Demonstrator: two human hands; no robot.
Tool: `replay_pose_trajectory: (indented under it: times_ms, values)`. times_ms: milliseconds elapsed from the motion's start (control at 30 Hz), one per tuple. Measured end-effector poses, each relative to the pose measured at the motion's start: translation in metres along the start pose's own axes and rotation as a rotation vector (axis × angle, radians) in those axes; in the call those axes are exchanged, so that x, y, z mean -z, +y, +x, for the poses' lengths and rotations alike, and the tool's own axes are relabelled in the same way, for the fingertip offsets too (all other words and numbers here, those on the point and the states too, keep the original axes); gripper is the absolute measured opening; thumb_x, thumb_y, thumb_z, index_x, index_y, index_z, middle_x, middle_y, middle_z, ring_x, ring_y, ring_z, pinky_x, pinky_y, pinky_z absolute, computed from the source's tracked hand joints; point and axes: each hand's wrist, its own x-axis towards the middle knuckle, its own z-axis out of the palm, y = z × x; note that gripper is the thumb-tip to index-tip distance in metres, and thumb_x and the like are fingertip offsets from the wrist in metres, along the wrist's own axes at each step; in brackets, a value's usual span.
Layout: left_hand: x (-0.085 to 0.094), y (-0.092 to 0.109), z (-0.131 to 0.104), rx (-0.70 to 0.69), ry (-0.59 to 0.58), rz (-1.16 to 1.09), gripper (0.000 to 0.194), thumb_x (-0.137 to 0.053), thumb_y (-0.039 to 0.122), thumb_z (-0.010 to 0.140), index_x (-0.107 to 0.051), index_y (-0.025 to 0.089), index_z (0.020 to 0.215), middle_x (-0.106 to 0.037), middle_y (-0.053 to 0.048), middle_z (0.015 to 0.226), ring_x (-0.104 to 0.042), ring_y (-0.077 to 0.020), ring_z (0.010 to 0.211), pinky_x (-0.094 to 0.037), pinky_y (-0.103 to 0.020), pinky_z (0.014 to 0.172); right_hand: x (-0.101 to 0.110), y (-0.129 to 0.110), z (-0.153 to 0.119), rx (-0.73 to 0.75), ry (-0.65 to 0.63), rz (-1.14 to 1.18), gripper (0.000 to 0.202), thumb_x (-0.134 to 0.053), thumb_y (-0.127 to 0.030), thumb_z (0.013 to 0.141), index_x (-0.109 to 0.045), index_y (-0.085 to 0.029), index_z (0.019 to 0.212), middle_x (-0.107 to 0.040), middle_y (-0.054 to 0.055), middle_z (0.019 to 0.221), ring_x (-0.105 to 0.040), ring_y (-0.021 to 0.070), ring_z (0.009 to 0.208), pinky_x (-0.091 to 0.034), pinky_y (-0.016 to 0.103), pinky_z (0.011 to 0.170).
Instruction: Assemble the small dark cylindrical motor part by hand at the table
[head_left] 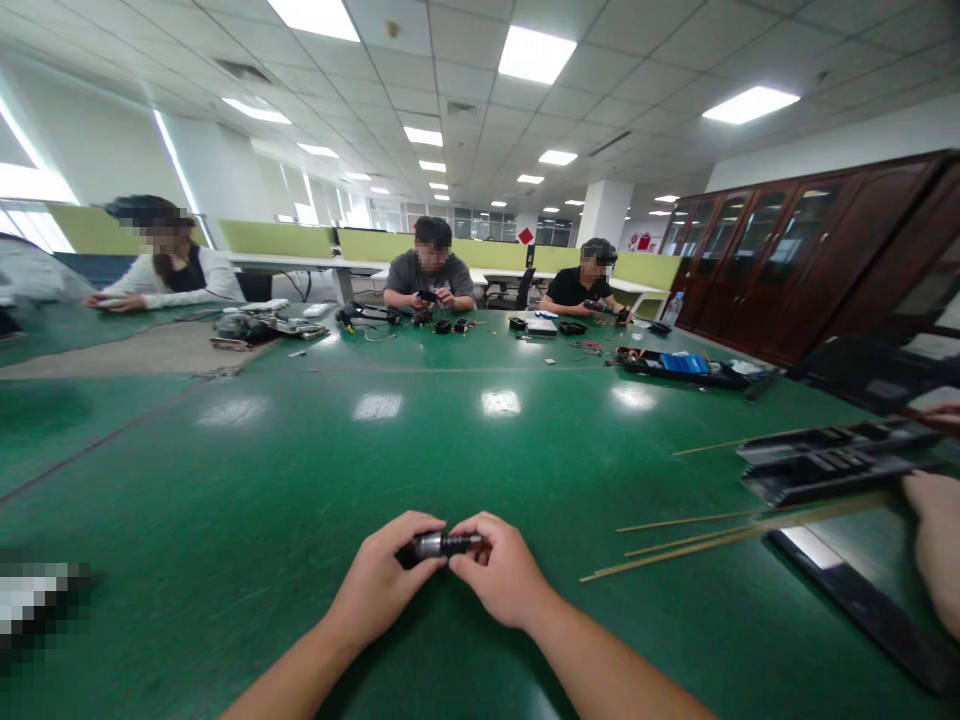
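Observation:
A short black-and-silver cylindrical piece (430,545) lies level between my two hands, a little above the green tabletop. My left hand (381,572) grips its thicker, dark left end between thumb and fingers. The fingers of my right hand (504,568) are closed around the narrower right end, where a ribbed black section and a thin tip show. Both hands nearly meet around the piece. Its far left end is hidden in my left palm, and its exact kind cannot be made out.
Thin brass-coloured rods (690,545), black ridged channel parts (832,455) and a dark flat bar (862,610) lie at right, beside another person's hands (937,530). Across the green table (300,470), several people handle parts. A black tray (682,370) holds blue items.

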Motion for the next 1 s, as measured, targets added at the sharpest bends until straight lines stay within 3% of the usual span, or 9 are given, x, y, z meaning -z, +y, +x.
replay_pose_trajectory:
  times_ms: [100,233,367,667,1000]
  values:
    - [-0.001,0.000,0.000,0.055,0.022,-0.002,0.037,-0.070,0.020,0.081,-0.062,0.026,0.116,-0.068,-0.004,0.109,-0.064,-0.0212,0.100,-0.050,-0.034,0.090,0.000,0.000,0.000,-0.006,0.000,0.003,0.018,-0.068,-0.019,0.078,-0.070,-0.020,0.096,-0.064,0.001,0.087,-0.056,0.0138,0.069,-0.042,0.024,0.061]
    - [-0.003,-0.002,0.001,0.045,0.029,-0.012,0.024,-0.070,0.019,0.080,-0.066,0.024,0.103,-0.070,-0.001,0.100,-0.065,-0.0196,0.094,-0.051,-0.031,0.085,-0.003,0.001,0.000,-0.049,0.019,0.028,0.018,-0.070,-0.023,0.078,-0.070,-0.019,0.096,-0.065,0.001,0.082,-0.055,0.0139,0.067,-0.041,0.023,0.059]
    - [-0.006,-0.003,0.003,0.043,0.061,-0.042,0.023,-0.072,0.017,0.078,-0.067,0.023,0.100,-0.070,-0.002,0.101,-0.066,-0.0201,0.094,-0.051,-0.032,0.086,-0.006,0.001,-0.001,-0.057,0.044,0.032,0.016,-0.068,-0.024,0.080,-0.069,-0.019,0.095,-0.063,0.000,0.074,-0.053,0.0131,0.063,-0.040,0.023,0.057]
    - [-0.007,-0.003,0.004,0.018,0.085,-0.028,0.024,-0.075,0.018,0.075,-0.068,0.022,0.098,-0.071,-0.005,0.100,-0.066,-0.0215,0.093,-0.053,-0.033,0.084,-0.007,0.009,0.004,-0.076,0.027,0.034,0.017,-0.067,-0.018,0.076,-0.069,-0.018,0.093,-0.065,0.001,0.076,-0.055,0.0144,0.064,-0.041,0.024,0.059]
    - [-0.005,-0.003,0.004,0.033,0.083,-0.044,0.023,-0.072,0.016,0.075,-0.069,0.021,0.097,-0.071,-0.005,0.099,-0.067,-0.0210,0.092,-0.054,-0.033,0.084,-0.006,0.002,0.004,-0.080,0.018,0.053,0.014,-0.069,-0.028,0.080,-0.070,-0.018,0.091,-0.067,0.002,0.077,-0.057,0.0159,0.067,-0.042,0.025,0.060]
